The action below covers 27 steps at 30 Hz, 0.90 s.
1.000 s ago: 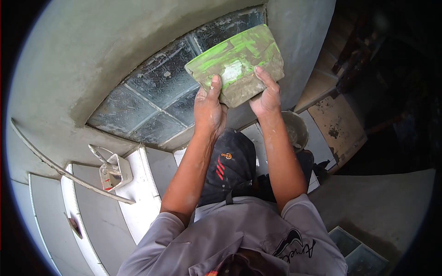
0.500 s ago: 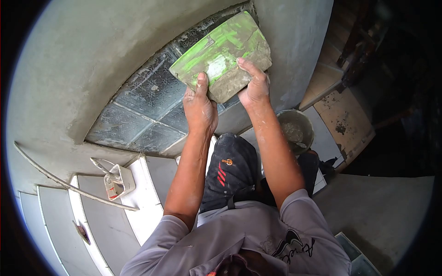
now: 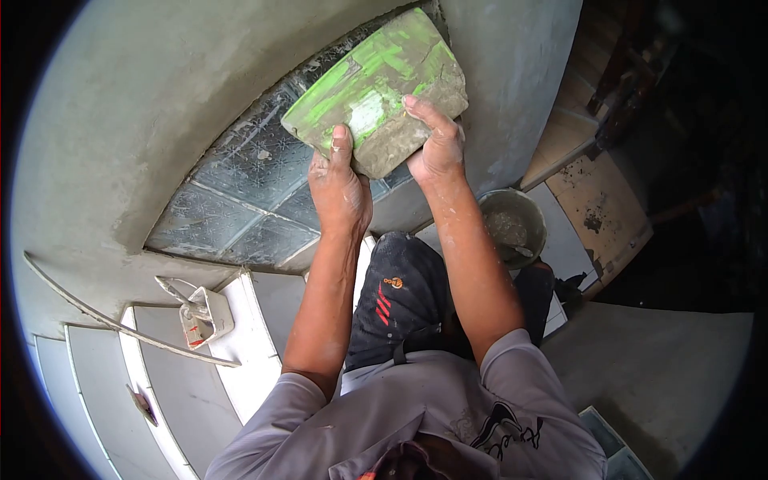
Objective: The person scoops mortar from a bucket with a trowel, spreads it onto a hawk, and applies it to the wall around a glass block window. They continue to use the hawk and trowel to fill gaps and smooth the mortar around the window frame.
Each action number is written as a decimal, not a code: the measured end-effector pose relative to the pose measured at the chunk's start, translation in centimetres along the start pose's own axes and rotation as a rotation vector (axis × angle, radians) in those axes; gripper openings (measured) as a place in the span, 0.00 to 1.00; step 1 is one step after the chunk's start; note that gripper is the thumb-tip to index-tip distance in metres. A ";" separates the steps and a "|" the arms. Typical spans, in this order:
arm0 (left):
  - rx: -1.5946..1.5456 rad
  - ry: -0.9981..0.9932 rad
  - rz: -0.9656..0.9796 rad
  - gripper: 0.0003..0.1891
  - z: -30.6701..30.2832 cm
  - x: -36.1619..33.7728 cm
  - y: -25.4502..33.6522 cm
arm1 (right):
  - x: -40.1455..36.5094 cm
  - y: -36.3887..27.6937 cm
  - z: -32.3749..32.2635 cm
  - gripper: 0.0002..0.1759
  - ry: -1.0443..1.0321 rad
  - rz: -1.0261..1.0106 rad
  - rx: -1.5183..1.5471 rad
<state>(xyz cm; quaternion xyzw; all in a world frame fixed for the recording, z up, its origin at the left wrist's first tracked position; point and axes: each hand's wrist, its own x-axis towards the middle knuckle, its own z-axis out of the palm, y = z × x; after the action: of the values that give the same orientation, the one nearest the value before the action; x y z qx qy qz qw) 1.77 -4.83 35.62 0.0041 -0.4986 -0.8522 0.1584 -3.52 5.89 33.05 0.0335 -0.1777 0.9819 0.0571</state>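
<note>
Both of my hands hold a green plastic panel (image 3: 376,88), smeared with grey cement, with a pale label patch near its middle. My left hand (image 3: 340,184) is closed on its lower left edge, thumb on the near face. On the lower right edge is my right hand (image 3: 438,144), its thumb also on the face and its other fingers hidden behind. The panel is tilted and overlaps the upper part of a patterned glass-block window (image 3: 264,192) in the curved wall. Grey cement marks both hands and the forearms.
A bucket (image 3: 512,228) with grey mix stands right of my knee. White stair treads (image 3: 188,360) descend at left, with a small white container (image 3: 206,316) holding tools and a long thin strip (image 3: 120,324). A stained board (image 3: 596,204) lies at right. Grey plastered wall (image 3: 104,144) surrounds the window.
Both hands and the green panel have shifted slightly up and to the left across the window. The grip looks the same.
</note>
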 end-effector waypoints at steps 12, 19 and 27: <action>0.008 0.034 0.003 0.26 -1.7 -0.2 -0.4 | -0.7 1.4 -0.1 0.27 -0.012 0.022 0.047; 0.056 0.038 -0.013 0.24 -1.0 -0.5 -0.9 | -0.7 0.9 -1.2 0.29 0.005 0.008 0.041; 0.064 -0.015 -0.032 0.24 0.0 0.5 -0.6 | 0.0 -0.4 -0.8 0.29 0.032 0.011 0.033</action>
<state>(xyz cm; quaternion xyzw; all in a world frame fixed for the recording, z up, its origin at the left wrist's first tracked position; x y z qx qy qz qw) 1.16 -4.65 35.22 0.0109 -0.5268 -0.8381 0.1409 -3.51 6.52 32.45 0.0175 -0.1605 0.9854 0.0538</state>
